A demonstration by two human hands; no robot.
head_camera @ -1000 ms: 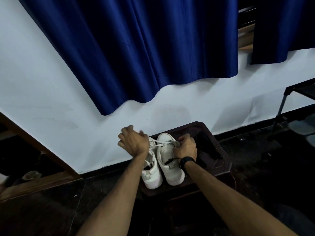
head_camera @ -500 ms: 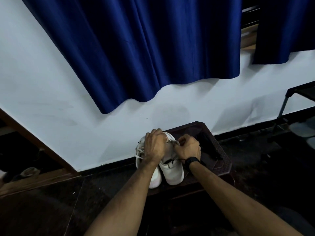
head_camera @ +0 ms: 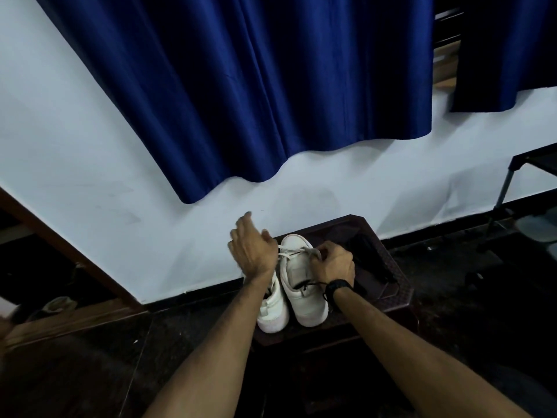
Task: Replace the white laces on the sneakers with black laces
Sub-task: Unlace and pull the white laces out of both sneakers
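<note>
Presently, two white sneakers stand side by side, toes toward the viewer, on a dark brown stool (head_camera: 401, 292) set against a pale wall (head_camera: 90, 164). The left sneaker (head_camera: 272, 309) sits close to the stool's 7 o'clock edge, its toe near the front rim; the right sneaker (head_camera: 301, 288) touches it along the inner side. A white lace (head_camera: 294, 252) runs taut across the right sneaker's upper eyelets. The right hand (head_camera: 333, 262) is curled and pinches this lace at its 3 o'clock end; a black watch (head_camera: 337, 287) sits on that wrist, and a thin black lace (head_camera: 310, 285) shows at the sneaker's collar just below the hand. The left hand (head_camera: 253, 247) is raised over the left sneaker at 10 o'clock of the lace, fingers blurred; whether it grips the lace cannot be told. Bare stool surface lies at 3 o'clock of the right sneaker, bearing a dark object (head_camera: 370, 257) that is too dim to identify. Dark floor (head_camera: 90, 372) extends open at 8 o'clock; a blue curtain (head_camera: 256, 86) hangs at 12 o'clock, its hem well above the hands. Compared with half a second ago, the left hand has lifted off the right sneaker and swung out toward 10 o'clock, uncovering the lace; the right hand remains in place.
</note>
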